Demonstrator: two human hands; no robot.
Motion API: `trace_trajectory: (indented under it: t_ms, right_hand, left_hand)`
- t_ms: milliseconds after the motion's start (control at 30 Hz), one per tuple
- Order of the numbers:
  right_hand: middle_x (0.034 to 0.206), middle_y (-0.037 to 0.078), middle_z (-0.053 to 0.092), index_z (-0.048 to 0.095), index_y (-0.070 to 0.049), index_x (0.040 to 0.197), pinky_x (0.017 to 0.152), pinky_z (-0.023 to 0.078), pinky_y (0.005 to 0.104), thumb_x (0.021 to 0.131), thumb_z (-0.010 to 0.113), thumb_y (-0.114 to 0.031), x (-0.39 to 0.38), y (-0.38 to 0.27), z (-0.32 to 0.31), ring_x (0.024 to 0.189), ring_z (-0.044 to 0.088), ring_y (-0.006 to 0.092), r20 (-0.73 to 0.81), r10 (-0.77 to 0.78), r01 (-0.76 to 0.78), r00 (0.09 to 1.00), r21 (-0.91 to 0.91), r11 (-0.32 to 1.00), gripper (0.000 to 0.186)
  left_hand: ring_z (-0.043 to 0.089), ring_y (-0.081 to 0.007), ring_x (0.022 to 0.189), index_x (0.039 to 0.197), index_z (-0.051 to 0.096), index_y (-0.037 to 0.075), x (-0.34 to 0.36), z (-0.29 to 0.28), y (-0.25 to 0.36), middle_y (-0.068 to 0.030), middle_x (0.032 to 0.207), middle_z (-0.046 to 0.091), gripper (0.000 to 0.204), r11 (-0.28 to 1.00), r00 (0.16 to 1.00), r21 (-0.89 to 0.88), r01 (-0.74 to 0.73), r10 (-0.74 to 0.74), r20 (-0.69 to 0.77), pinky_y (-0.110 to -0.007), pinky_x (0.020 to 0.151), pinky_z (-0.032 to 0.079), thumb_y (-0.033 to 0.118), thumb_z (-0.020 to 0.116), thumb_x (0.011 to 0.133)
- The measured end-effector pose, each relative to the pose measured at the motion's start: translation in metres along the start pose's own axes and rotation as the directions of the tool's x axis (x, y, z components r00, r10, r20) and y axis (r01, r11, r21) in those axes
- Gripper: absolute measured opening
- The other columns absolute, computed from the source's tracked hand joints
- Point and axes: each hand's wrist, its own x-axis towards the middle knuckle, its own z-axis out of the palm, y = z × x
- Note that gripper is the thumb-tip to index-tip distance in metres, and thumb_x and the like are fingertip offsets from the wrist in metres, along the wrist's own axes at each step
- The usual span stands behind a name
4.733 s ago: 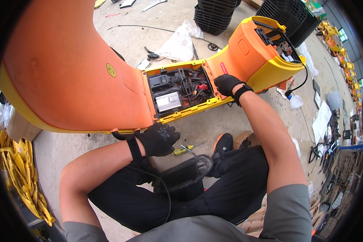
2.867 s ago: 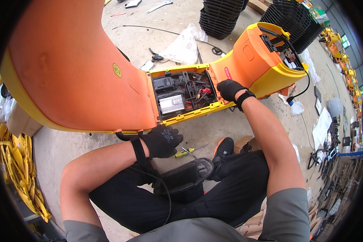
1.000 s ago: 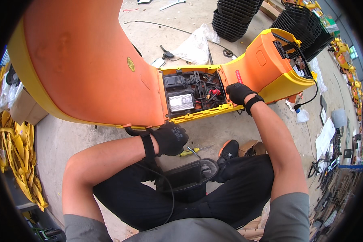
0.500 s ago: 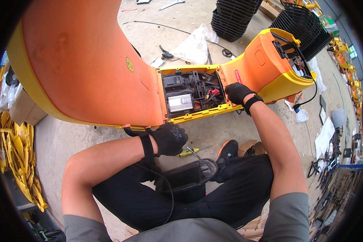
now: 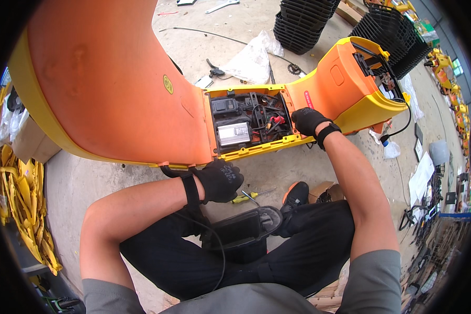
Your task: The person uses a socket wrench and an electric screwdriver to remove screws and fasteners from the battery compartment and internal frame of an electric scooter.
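Observation:
A large orange and yellow plastic vehicle body [image 5: 141, 118] lies across the floor before me. Its open compartment [image 5: 250, 152] holds a silver box [image 5: 233, 134] with a white label, a black unit [image 5: 225, 106], dark cables and a red connector [image 5: 277, 121]. In a black glove, my right hand [image 5: 309, 122] is closed at the compartment's right end; its fingertips are hidden. My left hand [image 5: 221, 181], also gloved, is closed just below the body's near edge, with whatever it may hold out of sight. A black plastic cover [image 5: 240, 227] rests between my legs.
On the floor close to my left hand lies a yellow-handled screwdriver [image 5: 242, 199]. Stacked black baskets [image 5: 303, 23] and a white plastic bag [image 5: 248, 63] are beyond the body. Yellow parts [image 5: 23, 193] pile up at left; papers [image 5: 419, 178] and loose parts lie at right.

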Motion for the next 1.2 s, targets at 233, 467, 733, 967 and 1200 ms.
trace_trajectory:
  t_ms: [233,467,733,967,1200]
  right_hand:
    - [0.089,0.018,0.067,0.066,-0.004,0.089,0.075,0.051,0.0418,0.075,0.058,-0.006,0.007,0.008,0.009,0.084,0.065,0.0338,-0.039,-0.058,0.055,0.998,-0.073,0.996,0.016]
    - [0.088,0.018,0.067,0.065,-0.004,0.089,0.074,0.052,0.0405,0.077,0.057,-0.005,0.005,0.005,0.006,0.082,0.066,0.0318,-0.045,-0.044,0.041,0.998,-0.059,0.997,0.015]
    - [0.084,0.019,0.067,0.068,-0.001,0.085,0.070,0.053,0.0393,0.075,0.058,-0.006,0.001,0.003,0.002,0.079,0.068,0.0304,-0.031,-0.027,0.026,0.999,-0.011,1.000,0.015]
    - [0.083,0.021,0.067,0.071,-0.001,0.081,0.070,0.053,0.0402,0.073,0.060,-0.009,0.005,0.005,0.005,0.080,0.068,0.0313,-0.050,-0.043,0.041,0.998,-0.033,0.999,0.016]
    - [0.082,0.020,0.068,0.071,-0.002,0.081,0.070,0.053,0.0405,0.073,0.060,-0.009,0.005,0.004,0.005,0.079,0.068,0.0310,-0.063,-0.053,0.051,0.997,-0.026,0.998,0.016]
  left_hand:
    - [0.062,-0.0317,0.087,0.091,0.061,0.002,0.002,0.001,0.000,-0.0159,0.089,0.063,0.030,1.000,1.000,0.004,-0.001,0.001,0.003,-0.045,0.073,0.050,0.029,0.061,0.078]
    - [0.062,-0.0311,0.089,0.092,0.062,0.002,0.001,0.000,0.000,-0.0147,0.090,0.062,0.031,1.000,1.000,-0.001,0.008,-0.008,0.030,-0.045,0.074,0.050,0.031,0.061,0.079]
    - [0.063,-0.0302,0.088,0.089,0.065,0.004,0.000,-0.002,0.000,-0.0129,0.087,0.064,0.029,0.999,0.986,-0.008,0.048,-0.046,0.163,-0.045,0.074,0.050,0.031,0.061,0.079]
    - [0.066,-0.0305,0.067,0.076,0.070,0.005,-0.001,0.011,-0.006,-0.0129,0.071,0.067,0.022,1.000,1.000,0.010,-0.024,0.024,0.002,-0.043,0.053,0.049,0.022,0.057,0.072]
    - [0.067,-0.0310,0.067,0.076,0.071,0.005,-0.002,0.008,-0.006,-0.0130,0.071,0.067,0.021,1.000,0.998,-0.008,-0.015,0.015,0.056,-0.044,0.054,0.050,0.021,0.058,0.071]
